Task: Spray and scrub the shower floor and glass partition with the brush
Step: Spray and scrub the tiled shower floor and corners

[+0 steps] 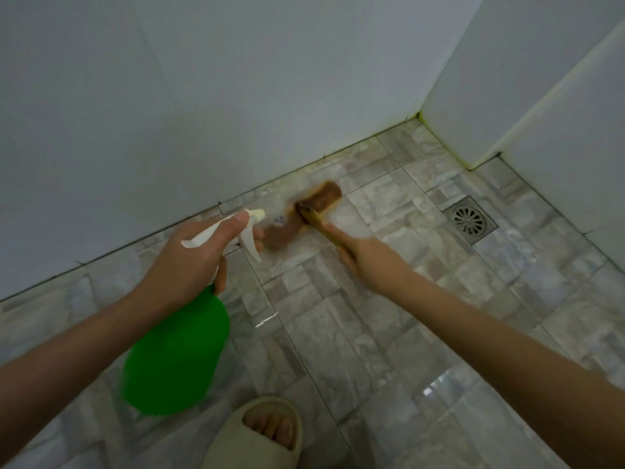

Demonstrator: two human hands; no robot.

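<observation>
The left hand (194,262) is gripping the neck of a green spray bottle (176,353), fingers curled around its white trigger head, which is pointing toward the wall. The right hand (358,255) is holding the yellow handle of a brown brush (304,214), whose blurred head is lying on the grey tiled shower floor (372,333) near the white wall (203,113), well left of the metal drain (470,221). A foot in a beige slipper (257,434) is standing below.

The brush (324,197) lies on the floor (372,333), just before the wall (203,113). The bottle (176,353) is to its left, the drain (470,221) to its right, and a slipper (236,448) nearest the viewer.
</observation>
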